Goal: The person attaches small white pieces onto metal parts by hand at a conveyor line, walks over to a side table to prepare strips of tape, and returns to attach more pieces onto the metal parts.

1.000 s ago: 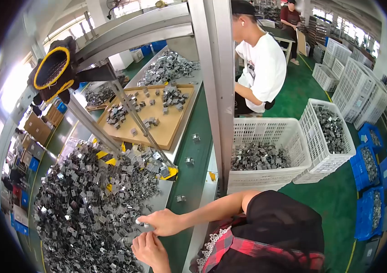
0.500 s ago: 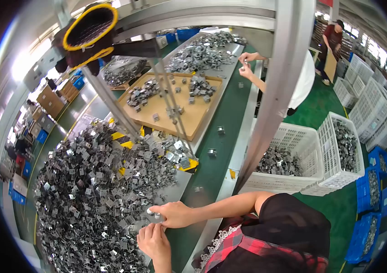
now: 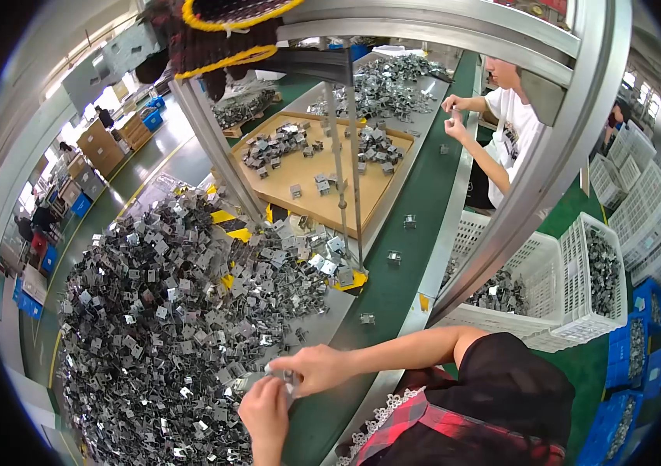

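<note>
My right hand reaches in from the right, fingers curled, with a white cover on one fingertip. Just below it is my left hand, its fingers pinched together. Between them a small shiny metal part is gripped by both hands; its exact shape is partly hidden by the fingers. Both hands are over the near edge of a large heap of small metal brackets, beside the green conveyor belt. A few single brackets lie spaced out along the belt.
Past the heap stands a shallow cardboard tray with more brackets. A metal frame post rises at the belt's right side. White crates and blue bins hold parts. Farther up the belt a co-worker's hands are raised together.
The view has turned, so the surroundings appear shifted to the right. My hands stay close together, and the metal part between them now shows more clearly. More of the co-worker is visible.
</note>
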A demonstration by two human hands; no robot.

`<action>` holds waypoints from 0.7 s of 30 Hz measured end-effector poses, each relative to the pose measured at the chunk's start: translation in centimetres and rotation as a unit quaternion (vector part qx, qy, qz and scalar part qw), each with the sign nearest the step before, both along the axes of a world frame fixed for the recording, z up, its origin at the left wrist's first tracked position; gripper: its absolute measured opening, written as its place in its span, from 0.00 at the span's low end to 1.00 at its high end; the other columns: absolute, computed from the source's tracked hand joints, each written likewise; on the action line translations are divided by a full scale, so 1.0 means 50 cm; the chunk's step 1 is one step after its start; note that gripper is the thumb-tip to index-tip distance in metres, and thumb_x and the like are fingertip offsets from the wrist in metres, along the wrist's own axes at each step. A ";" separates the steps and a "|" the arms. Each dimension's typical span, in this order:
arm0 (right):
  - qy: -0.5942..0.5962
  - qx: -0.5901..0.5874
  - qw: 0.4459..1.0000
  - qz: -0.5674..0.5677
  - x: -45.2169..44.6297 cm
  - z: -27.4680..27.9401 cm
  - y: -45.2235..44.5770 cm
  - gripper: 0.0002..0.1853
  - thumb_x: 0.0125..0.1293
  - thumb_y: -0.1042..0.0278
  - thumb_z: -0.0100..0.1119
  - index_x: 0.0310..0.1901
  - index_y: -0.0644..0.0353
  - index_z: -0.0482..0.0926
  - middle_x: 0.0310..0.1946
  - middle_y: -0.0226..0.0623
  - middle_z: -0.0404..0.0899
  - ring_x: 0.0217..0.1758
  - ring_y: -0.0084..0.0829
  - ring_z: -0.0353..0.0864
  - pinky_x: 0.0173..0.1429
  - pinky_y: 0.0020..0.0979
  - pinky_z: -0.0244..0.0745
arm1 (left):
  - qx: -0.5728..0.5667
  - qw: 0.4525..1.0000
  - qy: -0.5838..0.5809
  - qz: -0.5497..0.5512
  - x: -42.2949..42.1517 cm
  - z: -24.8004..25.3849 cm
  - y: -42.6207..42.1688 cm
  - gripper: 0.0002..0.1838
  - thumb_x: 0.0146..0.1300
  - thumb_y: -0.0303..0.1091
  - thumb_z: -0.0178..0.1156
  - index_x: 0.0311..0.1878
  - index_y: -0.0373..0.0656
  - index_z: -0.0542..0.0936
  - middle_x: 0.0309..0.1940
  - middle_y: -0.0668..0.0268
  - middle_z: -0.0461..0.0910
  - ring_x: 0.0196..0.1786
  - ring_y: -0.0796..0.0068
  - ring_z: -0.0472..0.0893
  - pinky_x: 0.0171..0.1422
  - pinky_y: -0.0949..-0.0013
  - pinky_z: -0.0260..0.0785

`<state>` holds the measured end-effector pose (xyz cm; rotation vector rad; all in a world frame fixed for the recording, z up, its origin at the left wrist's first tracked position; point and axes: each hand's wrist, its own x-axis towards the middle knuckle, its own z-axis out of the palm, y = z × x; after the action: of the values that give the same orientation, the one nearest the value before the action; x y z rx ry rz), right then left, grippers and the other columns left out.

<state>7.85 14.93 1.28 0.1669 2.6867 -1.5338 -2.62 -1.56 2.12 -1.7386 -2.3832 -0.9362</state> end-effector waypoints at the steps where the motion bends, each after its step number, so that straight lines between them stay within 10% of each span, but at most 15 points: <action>1: -0.004 -0.017 1.000 -0.011 -0.003 -0.003 0.009 0.34 0.55 0.54 0.64 0.64 0.51 0.68 0.38 0.44 0.82 0.44 0.46 0.83 0.48 0.41 0.77 | 0.002 0.997 -0.072 0.009 -0.013 0.000 -0.004 0.06 0.64 0.28 0.58 0.40 0.36 0.82 0.33 0.61 0.83 0.33 0.60 0.82 0.40 0.66 0.74; 3: 0.048 -0.049 0.998 0.005 -0.016 -0.014 0.033 0.38 0.52 0.52 0.67 0.63 0.61 0.69 0.48 0.47 0.78 0.47 0.42 0.82 0.51 0.40 0.76 | -0.002 0.976 -0.211 0.043 -0.032 0.000 -0.006 0.11 0.68 0.30 0.57 0.49 0.38 0.83 0.34 0.62 0.84 0.34 0.79 0.80 0.39 0.73 0.71; 7: 0.055 -0.158 0.986 -0.021 -0.042 -0.058 0.039 0.37 0.54 0.66 0.68 0.66 0.62 0.64 0.39 0.37 0.78 0.36 0.22 0.77 0.42 0.29 0.77 | 0.004 0.975 -0.219 0.037 -0.035 0.023 0.013 0.11 0.64 0.30 0.59 0.48 0.39 0.82 0.41 0.55 0.83 0.44 0.57 0.83 0.48 0.63 0.73; 12: -0.008 -0.160 0.986 -0.042 -0.049 -0.048 0.035 0.35 0.58 0.68 0.66 0.66 0.65 0.64 0.34 0.35 0.78 0.36 0.22 0.79 0.41 0.27 0.76 | 0.016 0.965 -0.260 0.039 -0.037 0.015 0.012 0.12 0.66 0.29 0.58 0.49 0.37 0.82 0.38 0.60 0.84 0.38 0.73 0.81 0.44 0.72 0.72; 21: -0.034 -0.012 0.999 -0.021 -0.034 0.015 0.016 0.35 0.58 0.65 0.67 0.66 0.63 0.65 0.40 0.40 0.83 0.40 0.28 0.84 0.44 0.29 0.77 | -0.050 0.984 -0.167 0.047 -0.012 0.027 0.022 0.07 0.56 0.32 0.66 0.37 0.43 0.85 0.27 0.63 0.82 0.30 0.66 0.80 0.36 0.66 0.71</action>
<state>6.17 15.75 2.02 0.2706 2.6274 -1.5411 -3.24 -0.47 3.49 -1.5903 -2.7332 -1.1982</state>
